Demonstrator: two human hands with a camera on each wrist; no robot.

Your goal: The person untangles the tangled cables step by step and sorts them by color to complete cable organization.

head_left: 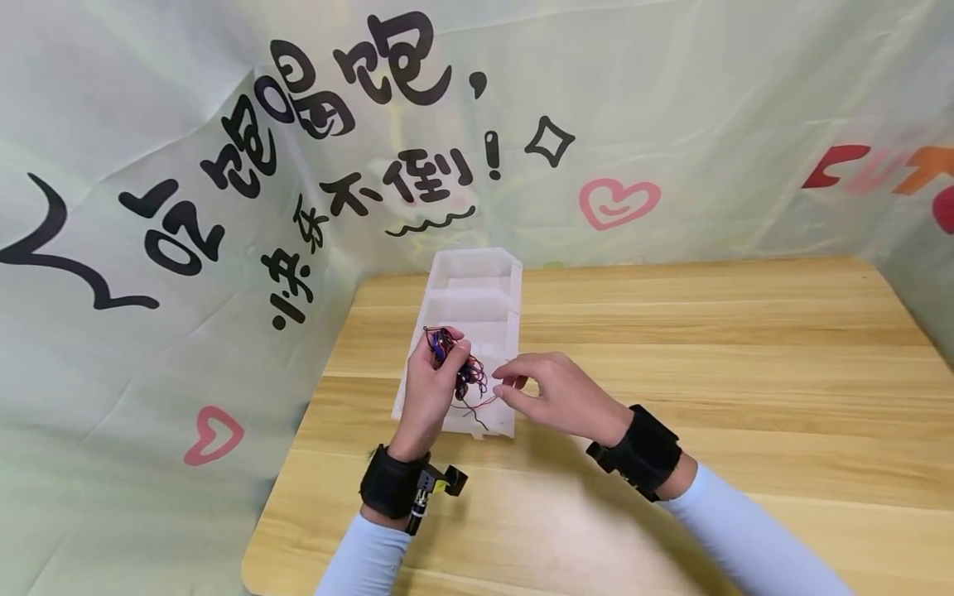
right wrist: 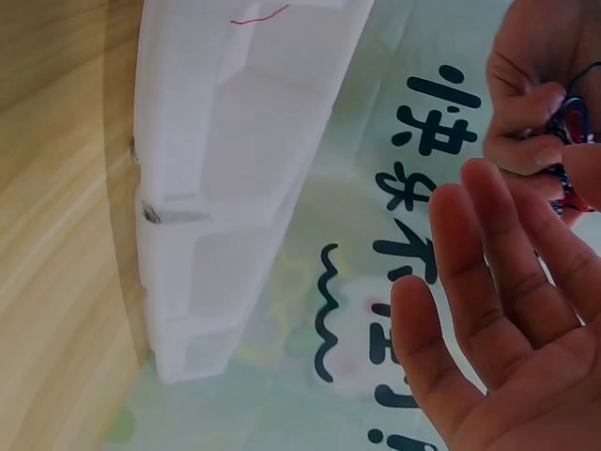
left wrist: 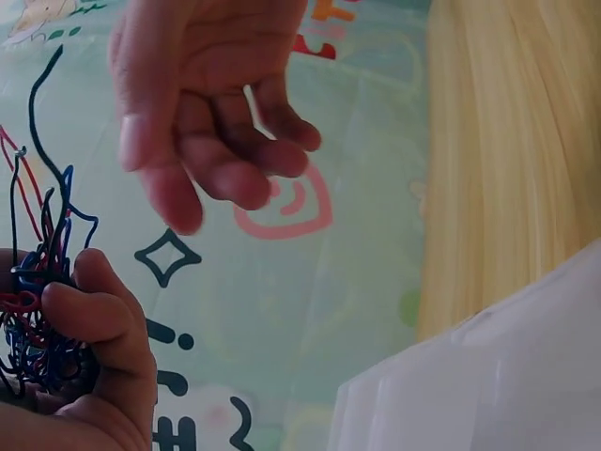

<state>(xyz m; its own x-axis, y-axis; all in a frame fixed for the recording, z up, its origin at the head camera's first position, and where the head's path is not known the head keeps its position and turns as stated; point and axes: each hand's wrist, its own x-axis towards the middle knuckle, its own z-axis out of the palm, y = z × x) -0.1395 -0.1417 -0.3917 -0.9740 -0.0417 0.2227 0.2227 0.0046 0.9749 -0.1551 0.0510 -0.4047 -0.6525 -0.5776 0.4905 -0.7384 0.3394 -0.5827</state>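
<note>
My left hand grips a tangled bundle of thin wires, coloured blue, red and black, above a white plastic bin with compartments. Loose wire ends stick out of the bundle in the left wrist view. To its right hovers my right hand, its fingers loosely bent and apart from the bundle; the right wrist view shows the fingers relaxed with nothing held. A thin red wire shows against the bin's nearest compartment. Part of the bundle is hidden by my left fingers.
The bin stands on a wooden table, toward its back left. Behind and to the left hangs a pale printed cloth with black characters and pink hearts. Black straps with small cameras circle both wrists.
</note>
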